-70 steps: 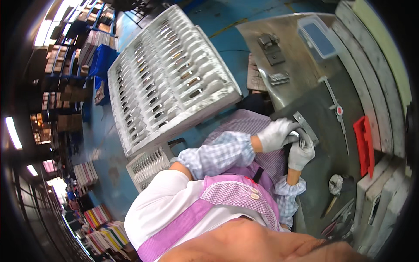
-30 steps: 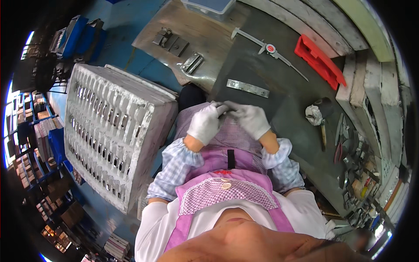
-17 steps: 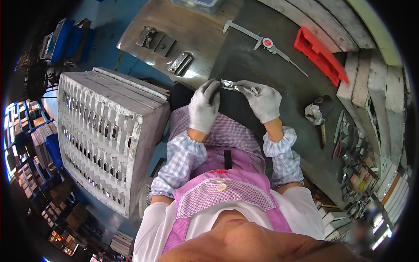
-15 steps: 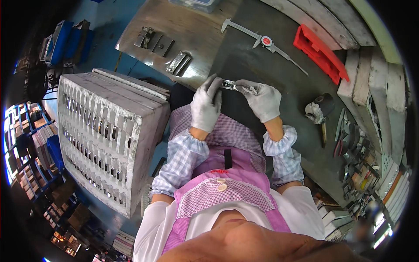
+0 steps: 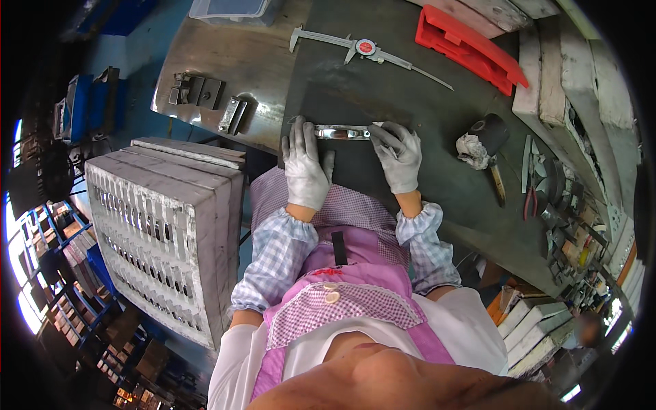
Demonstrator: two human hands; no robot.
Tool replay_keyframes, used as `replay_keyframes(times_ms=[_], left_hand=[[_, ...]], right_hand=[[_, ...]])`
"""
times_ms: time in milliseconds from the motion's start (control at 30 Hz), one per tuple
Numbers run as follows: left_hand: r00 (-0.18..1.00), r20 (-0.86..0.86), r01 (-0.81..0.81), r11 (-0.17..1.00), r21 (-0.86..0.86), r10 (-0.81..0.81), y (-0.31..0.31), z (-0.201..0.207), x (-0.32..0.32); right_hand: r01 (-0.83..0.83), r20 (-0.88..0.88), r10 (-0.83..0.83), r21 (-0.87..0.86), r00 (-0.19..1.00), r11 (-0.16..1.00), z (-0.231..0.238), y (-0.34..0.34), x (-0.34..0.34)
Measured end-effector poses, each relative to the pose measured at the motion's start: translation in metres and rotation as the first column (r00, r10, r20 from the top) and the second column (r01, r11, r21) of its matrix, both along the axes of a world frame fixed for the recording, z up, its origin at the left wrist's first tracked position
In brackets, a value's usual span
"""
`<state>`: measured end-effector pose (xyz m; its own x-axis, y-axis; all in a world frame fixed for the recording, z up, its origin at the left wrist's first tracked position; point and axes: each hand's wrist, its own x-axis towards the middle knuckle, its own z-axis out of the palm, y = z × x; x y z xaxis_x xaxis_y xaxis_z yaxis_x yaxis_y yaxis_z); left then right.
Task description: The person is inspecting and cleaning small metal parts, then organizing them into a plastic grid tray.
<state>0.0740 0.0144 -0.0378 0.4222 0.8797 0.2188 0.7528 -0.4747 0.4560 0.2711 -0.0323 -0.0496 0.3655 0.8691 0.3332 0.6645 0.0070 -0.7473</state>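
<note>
A shiny, bar-shaped metal handle (image 5: 342,132) lies on the dark mat in front of me. Its polished middle faces up, with a flat end on each side. My left hand (image 5: 305,167) wears a whitish glove with greyed fingers. Those fingers are stretched out flat at the handle's left end, the thumb apart. At the other end, my gloved right hand (image 5: 398,157) has its fingers bent and closed on the handle's tip. The exact contact under these fingertips is hidden.
A dial caliper (image 5: 365,48) and a red plastic holder (image 5: 471,48) lie beyond my hands. Metal blocks (image 5: 197,91) and a metal fixture (image 5: 234,115) sit at left. A mallet (image 5: 484,140) and pliers (image 5: 530,203) are at right. Stacked foam trays (image 5: 164,205) with shiny parts stand left.
The handle has turned from a short, tilted view to lying lengthwise across the mat. My left fingers have straightened out, and my hands are farther apart. The whole view has shifted.
</note>
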Motion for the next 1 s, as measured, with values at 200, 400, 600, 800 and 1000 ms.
replay_keyframes(times_ms=[200, 400, 600, 800, 1000], left_hand=[[1.0, 0.014, -0.026, 1.0, 0.002, 0.026, -0.003, -0.006, 0.004], [0.997, 0.075, -0.015, 1.0, -0.001, 0.015, 0.003, 0.009, 0.0], [0.985, 0.161, 0.053, 0.996, 0.068, -0.063, -0.012, 0.063, -0.028], [0.857, 0.416, -0.256, 0.952, -0.171, 0.305, -0.066, 0.12, -0.145], [0.637, 0.231, -0.711, 0.676, -0.192, 0.736, -0.073, 0.154, -0.266]], right_hand=[[-0.13, 0.299, 0.126, -0.008, 0.946, 0.992, 0.016, -0.002, 0.005], [0.022, -0.366, -0.034, -0.036, 0.93, 0.999, 0.027, 0.007, 0.007], [-0.221, -0.117, 0.216, -0.027, 0.969, 0.975, 0.057, 0.011, -0.076], [-0.559, -0.589, 0.435, -0.034, 0.681, 0.829, 0.088, 0.014, -0.103], [-0.352, -0.634, 0.112, -0.266, 0.765, 0.898, 0.059, 0.017, -0.082]])
